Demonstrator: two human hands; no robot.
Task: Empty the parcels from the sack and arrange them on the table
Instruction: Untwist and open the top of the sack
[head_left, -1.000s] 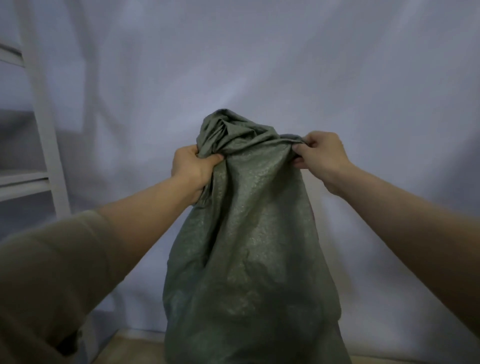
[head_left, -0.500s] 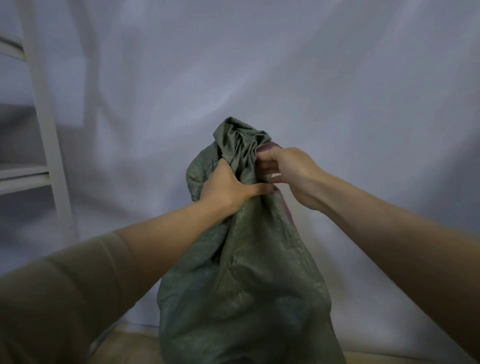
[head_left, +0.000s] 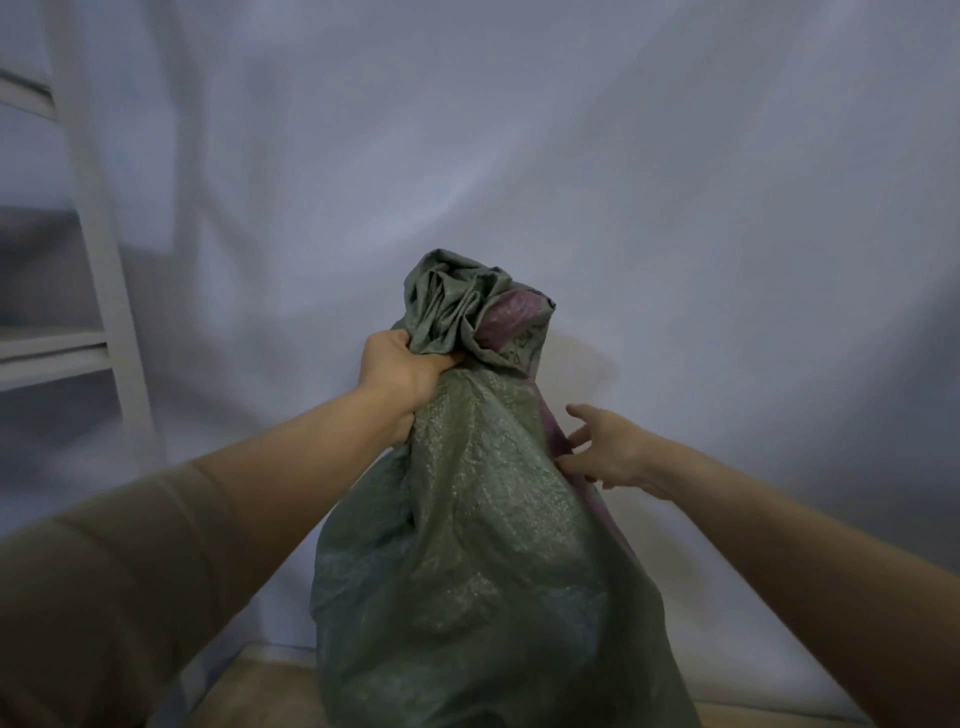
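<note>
Head view shows the job barely begun: the sack hangs full and bunched shut at its neck, no parcel is out, and no table top shows in this frame, only a strip of wooden floor below and a pale cloth backdrop behind. Emptying and arranging are all left to do, as I judge it.

My left hand has its grip pressed tight around the gathered neck of the sack, fist closed on the crumpled green weave just under the ruffled mouth, where a purple lining shows. The bulk of the sack hangs below that fist, between my two forearms.

My right hand is spread, fingers apart, lying at the sack's right flank below the neck; the fingertips look to touch the fabric, pinching nothing. A white shelf frame stands off to the left, well apart from the sack.
</note>
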